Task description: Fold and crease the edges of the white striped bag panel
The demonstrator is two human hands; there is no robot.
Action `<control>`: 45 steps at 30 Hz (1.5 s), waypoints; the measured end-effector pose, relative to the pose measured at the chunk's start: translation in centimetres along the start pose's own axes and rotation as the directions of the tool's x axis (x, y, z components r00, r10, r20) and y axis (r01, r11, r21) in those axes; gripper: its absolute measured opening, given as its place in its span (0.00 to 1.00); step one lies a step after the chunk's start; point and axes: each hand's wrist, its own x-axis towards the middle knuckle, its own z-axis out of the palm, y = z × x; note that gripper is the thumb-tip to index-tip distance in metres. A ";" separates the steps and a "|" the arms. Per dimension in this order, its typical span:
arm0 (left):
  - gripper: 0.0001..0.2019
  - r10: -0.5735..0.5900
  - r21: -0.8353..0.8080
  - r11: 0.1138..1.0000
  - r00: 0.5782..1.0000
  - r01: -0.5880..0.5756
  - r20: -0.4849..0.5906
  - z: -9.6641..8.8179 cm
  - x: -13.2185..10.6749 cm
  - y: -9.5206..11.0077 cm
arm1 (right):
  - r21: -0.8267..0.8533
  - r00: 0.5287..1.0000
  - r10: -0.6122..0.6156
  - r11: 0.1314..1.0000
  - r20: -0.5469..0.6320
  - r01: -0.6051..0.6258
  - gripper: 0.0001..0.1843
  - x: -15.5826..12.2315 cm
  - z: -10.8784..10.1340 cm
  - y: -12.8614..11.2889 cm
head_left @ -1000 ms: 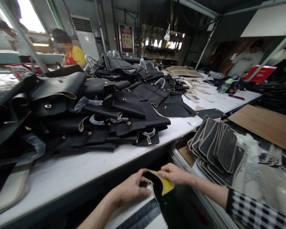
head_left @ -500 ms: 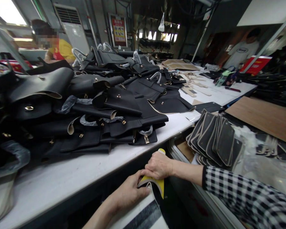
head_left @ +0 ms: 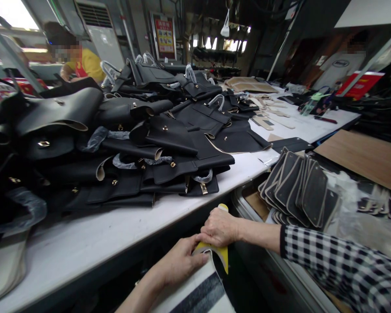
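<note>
My right hand [head_left: 220, 226] is wrapped round a yellow tool [head_left: 223, 256], whose rounded end shows above the fist and whose flared, curved lower part shows below it. Its exact kind is not clear. Against that curved part bends the edge of a pale panel [head_left: 189, 292] with a wide dark stripe and a black outer side. My left hand [head_left: 179, 261] grips the panel near this bent edge, thumb on the pale face. Its fingertips meet my right hand at the tool. The panel's lower end runs out of view.
Black bags [head_left: 143, 161] with gold clasps and plastic-wrapped handles lie heaped on a white table [head_left: 94, 237]. Several dark, pale-edged flaps [head_left: 299, 187] stack at right, by a brown board [head_left: 361, 158]. Pale pieces [head_left: 6, 265] lie at left. Two people [head_left: 84, 65] are across the room.
The view has shifted slightly, so the scene sits a little further right. Both hands keep their hold, and the tool and panel stay nearly in the same position.
</note>
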 end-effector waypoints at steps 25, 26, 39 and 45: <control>0.19 -0.027 0.190 0.982 0.999 0.019 0.037 -0.1 0.2 -1.3 | -0.011 0.924 0.292 0.954 0.248 -0.299 0.27 -0.9 -0.7 -3.4; 0.19 -0.029 0.212 0.977 0.999 0.022 0.031 -0.1 0.2 -1.3 | -0.009 0.920 0.299 0.952 0.253 -0.307 0.27 -0.9 -0.8 -3.5; 0.11 -0.049 0.318 0.947 0.998 0.056 -0.029 -0.1 -1.3 -1.7 | 0.055 0.898 0.362 0.921 0.250 -0.386 0.18 -0.6 -0.8 -6.8; 0.18 -0.093 0.144 0.984 0.994 0.101 -0.065 -1.4 -2.5 -0.8 | 0.132 0.813 0.559 0.804 0.164 -0.580 0.27 -0.2 -0.2 -8.5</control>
